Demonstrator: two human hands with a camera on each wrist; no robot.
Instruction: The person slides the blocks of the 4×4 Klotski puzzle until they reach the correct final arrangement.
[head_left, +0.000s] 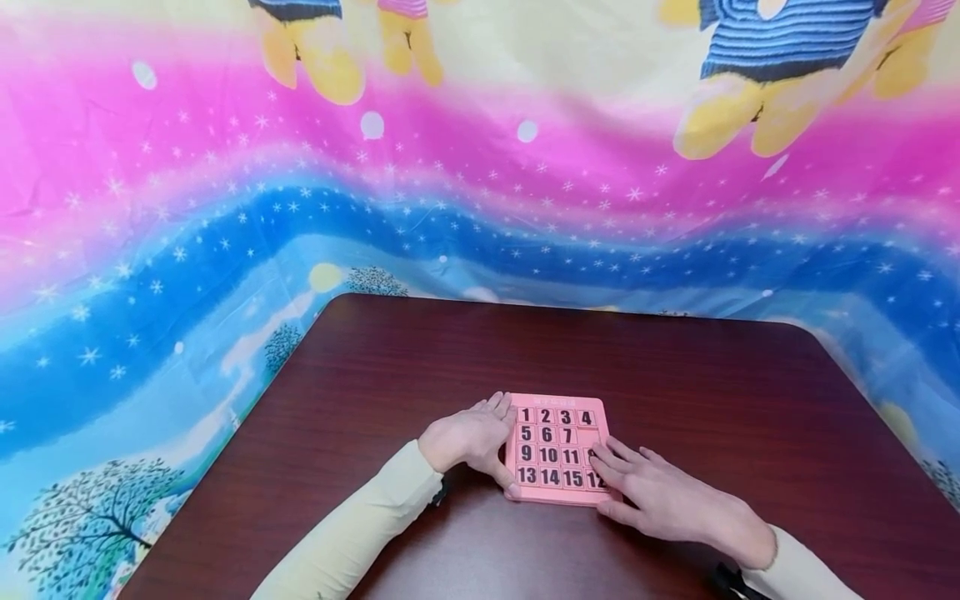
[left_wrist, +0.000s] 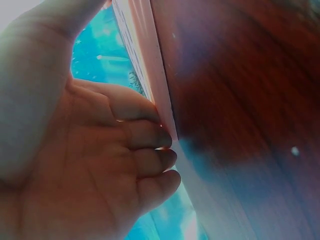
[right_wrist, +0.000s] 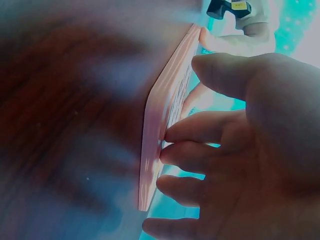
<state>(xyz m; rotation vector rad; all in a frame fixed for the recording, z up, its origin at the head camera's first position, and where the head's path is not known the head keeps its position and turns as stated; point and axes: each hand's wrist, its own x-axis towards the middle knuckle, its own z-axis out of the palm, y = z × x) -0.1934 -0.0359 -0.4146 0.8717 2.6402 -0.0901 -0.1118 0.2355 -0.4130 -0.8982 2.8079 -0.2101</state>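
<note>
A pink sliding number puzzle [head_left: 558,494] lies flat on the table, black-numbered tiles facing up. Its gap is in the second row, right of the 7 tile [head_left: 567,435]. The bottom row reads 13, 14, 15, 12. My left hand [head_left: 480,437] rests along the left edge, thumb at the near corner and fingers toward the far one; its fingertips touch the side of the frame [left_wrist: 159,70] in the left wrist view. My right hand [head_left: 667,500] has extended fingers over the right column, partly covering a tile below the gap, with the thumb by the near right corner.
The dark reddish-brown table [head_left: 420,358] has rounded far corners. Behind and beside it hangs a colourful cloth [head_left: 465,183] with snowflakes, trees and cartoon figures. A dark wrist device [right_wrist: 222,9] shows on the left sleeve in the right wrist view.
</note>
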